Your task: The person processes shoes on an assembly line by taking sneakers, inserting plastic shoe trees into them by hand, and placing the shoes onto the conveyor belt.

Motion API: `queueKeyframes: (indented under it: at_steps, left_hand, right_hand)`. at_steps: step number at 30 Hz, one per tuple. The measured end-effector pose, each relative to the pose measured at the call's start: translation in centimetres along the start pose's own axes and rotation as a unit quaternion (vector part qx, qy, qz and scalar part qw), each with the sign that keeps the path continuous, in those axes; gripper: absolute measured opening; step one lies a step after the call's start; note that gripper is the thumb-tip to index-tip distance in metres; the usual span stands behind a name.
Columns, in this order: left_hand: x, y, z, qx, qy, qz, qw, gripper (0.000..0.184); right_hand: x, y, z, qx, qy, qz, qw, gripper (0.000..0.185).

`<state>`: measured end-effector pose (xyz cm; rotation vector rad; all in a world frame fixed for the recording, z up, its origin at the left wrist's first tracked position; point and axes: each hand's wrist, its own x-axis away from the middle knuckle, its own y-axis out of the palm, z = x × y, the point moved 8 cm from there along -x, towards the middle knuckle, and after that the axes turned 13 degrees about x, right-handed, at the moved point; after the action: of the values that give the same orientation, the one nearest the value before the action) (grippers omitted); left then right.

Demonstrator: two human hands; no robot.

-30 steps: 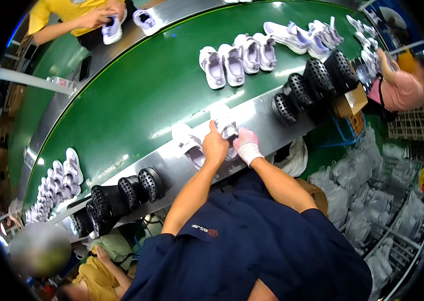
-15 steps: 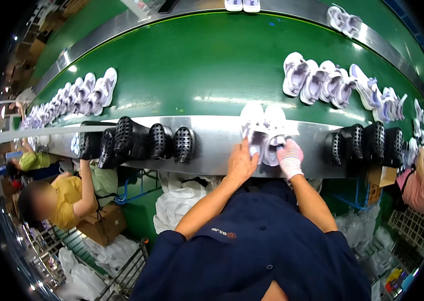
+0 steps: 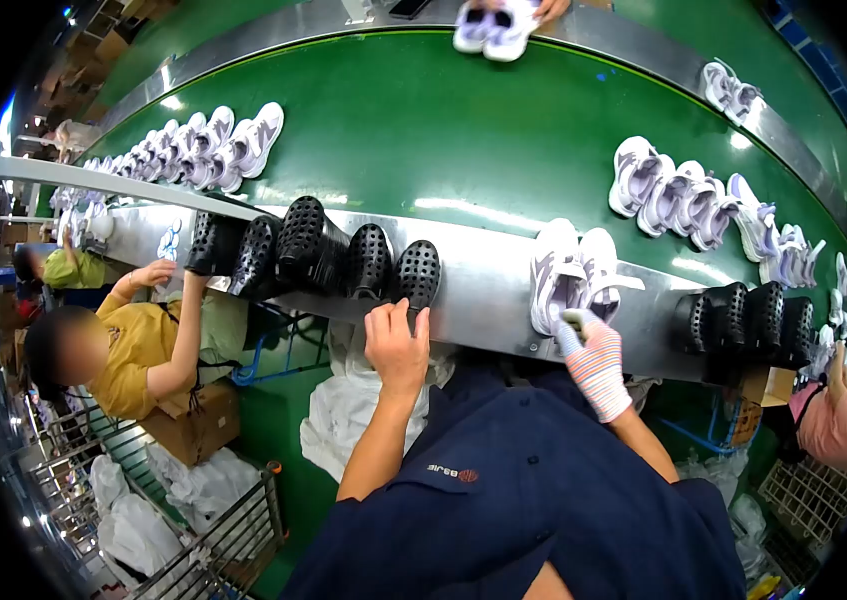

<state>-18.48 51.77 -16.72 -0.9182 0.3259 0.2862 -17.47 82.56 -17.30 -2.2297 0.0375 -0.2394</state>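
Observation:
My bare left hand [image 3: 398,348] reaches to the nearest of several black perforated shoe forms [image 3: 417,270]; its fingers close on the form's near end. A pair of white and lilac sneakers stands on the metal ledge in front of me: a left sneaker [image 3: 553,262] and a right sneaker [image 3: 599,262], toes pointing away. My right hand [image 3: 598,368], in a striped knit glove with grey fingertips, is at their heels, its fingers closed on the heel of the right sneaker. The exact grip of those fingertips is partly hidden.
A green conveyor belt [image 3: 423,130] carries rows of sneakers [image 3: 213,145] at left and more [image 3: 673,195] at right. More black forms [image 3: 743,320] stand on the right of the ledge. A co-worker in yellow [image 3: 128,355] sits at left. Across the belt, another person's hands hold sneakers [image 3: 498,28].
My left hand has left the left sneaker and moved left to the black form. My right hand stays at the sneakers' heels. Another person's hands now hold the pair across the belt.

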Motion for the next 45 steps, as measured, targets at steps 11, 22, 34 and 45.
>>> queueKeyframes:
  at_steps: [11, 22, 34, 45]
  left_hand:
    - [-3.2, 2.1, 10.9, 0.328, 0.091, -0.118, 0.933, 0.042]
    - [1.5, 18.6, 10.8, 0.514, -0.262, -0.307, 0.757, 0.018]
    - [-2.3, 23.9, 13.2, 0.271, 0.148, -0.344, 0.887, 0.027]
    - [-2.9, 22.0, 11.0, 0.316, 0.137, -0.335, 0.877, 0.020]
  right_hand:
    - [2.5, 5.1, -2.9, -0.529, 0.196, -0.241, 0.790, 0.037]
    - [5.5, -1.5, 0.4, 0.147, 0.105, -0.075, 0.981, 0.053]
    - [-0.5, -1.4, 5.0, 0.263, 0.176, -0.156, 0.936, 0.029]
    - [-2.6, 6.8, 4.0, 0.283, 0.003, 0.035, 0.959, 0.024]
